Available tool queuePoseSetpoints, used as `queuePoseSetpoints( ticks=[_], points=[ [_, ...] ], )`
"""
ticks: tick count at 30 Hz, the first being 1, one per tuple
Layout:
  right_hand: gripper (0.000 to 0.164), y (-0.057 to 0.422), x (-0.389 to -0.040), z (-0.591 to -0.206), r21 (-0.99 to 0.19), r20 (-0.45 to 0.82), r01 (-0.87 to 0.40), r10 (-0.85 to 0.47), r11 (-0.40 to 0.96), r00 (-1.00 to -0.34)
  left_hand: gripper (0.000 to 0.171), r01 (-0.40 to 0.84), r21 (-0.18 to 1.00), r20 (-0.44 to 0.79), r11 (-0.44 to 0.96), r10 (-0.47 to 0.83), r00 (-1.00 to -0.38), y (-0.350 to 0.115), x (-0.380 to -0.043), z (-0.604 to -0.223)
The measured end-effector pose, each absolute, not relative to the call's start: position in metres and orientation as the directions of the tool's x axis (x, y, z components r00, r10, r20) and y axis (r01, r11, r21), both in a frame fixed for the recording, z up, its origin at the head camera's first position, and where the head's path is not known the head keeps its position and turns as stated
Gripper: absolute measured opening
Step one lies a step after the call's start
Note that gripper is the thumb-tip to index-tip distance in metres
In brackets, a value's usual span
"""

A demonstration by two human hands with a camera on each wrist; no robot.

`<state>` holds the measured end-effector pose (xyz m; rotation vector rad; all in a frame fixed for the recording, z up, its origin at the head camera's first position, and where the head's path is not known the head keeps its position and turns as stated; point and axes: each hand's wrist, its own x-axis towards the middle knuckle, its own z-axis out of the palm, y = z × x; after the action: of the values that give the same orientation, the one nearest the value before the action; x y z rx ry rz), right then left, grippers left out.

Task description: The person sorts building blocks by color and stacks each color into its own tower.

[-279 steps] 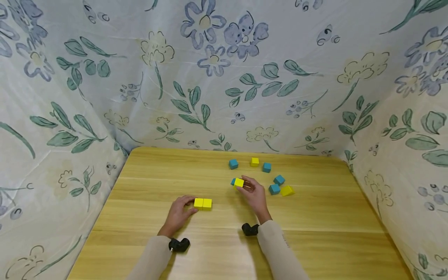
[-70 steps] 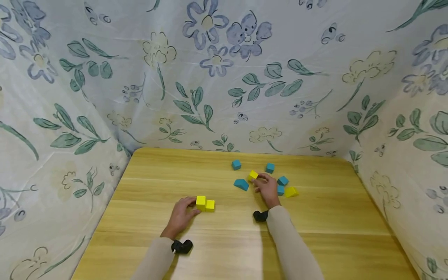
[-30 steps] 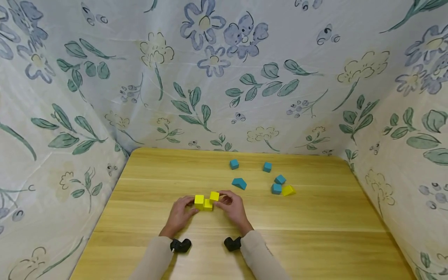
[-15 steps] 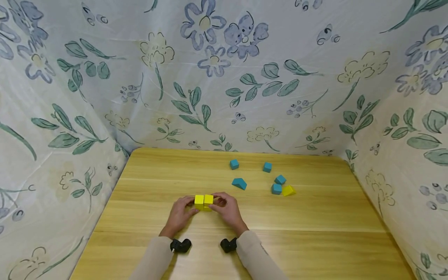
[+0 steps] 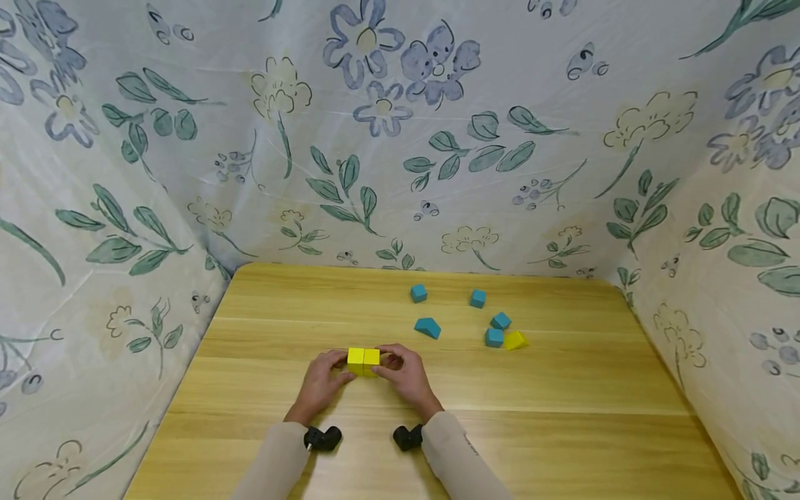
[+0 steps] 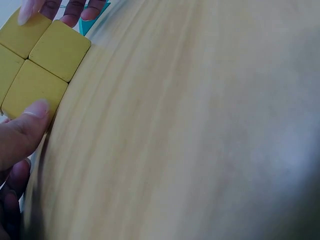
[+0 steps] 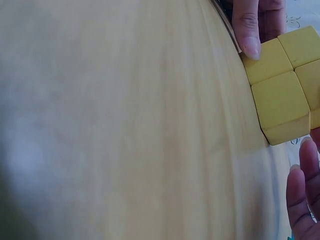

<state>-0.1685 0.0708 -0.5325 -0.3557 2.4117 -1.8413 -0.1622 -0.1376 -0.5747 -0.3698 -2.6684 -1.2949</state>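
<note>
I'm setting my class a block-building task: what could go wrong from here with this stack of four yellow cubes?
The right hand holds the upper right cube; an uneven release might drag it off the lower right cube. The left hand grips the lower left cube; a nudge there could shift it beneath the upper left cube.

Small dark lettering point(image 5: 471, 445) marks the beige fabric right sleeve point(image 5: 455, 451), near side, too tiny to read.

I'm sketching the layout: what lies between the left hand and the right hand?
Four yellow cubes, stacked two by two, lie between the left hand and right hand, as the head view shows.
</note>
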Motion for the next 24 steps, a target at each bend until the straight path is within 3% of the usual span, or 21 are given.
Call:
queuePoseSetpoints(
  ticks=[6, 13, 24],
  points=[
    [0.034, 0.07, -0.161, -0.513, -0.961, 0.068, -0.13, -0.247, 0.245, -0.967, 0.039, 0.31, 0.738, 0.272, 0.6, 0.157, -0.949, -0.137, -0.162, -0.575],
    [0.041, 0.073, -0.172, -0.545, -0.961, 0.062, -0.125, -0.248, 0.247, -0.967, 0.039, 0.286, 0.753, 0.242, 0.593, 0.154, -0.958, -0.137, -0.162, -0.574],
    [0.047, 0.116, -0.155, -0.549, -0.991, -0.022, 0.004, -0.127, 0.134, -0.992, 0.04, 0.307, 0.729, 0.279, 0.612, 0.144, -0.949, -0.136, -0.161, -0.576]
  ],
)
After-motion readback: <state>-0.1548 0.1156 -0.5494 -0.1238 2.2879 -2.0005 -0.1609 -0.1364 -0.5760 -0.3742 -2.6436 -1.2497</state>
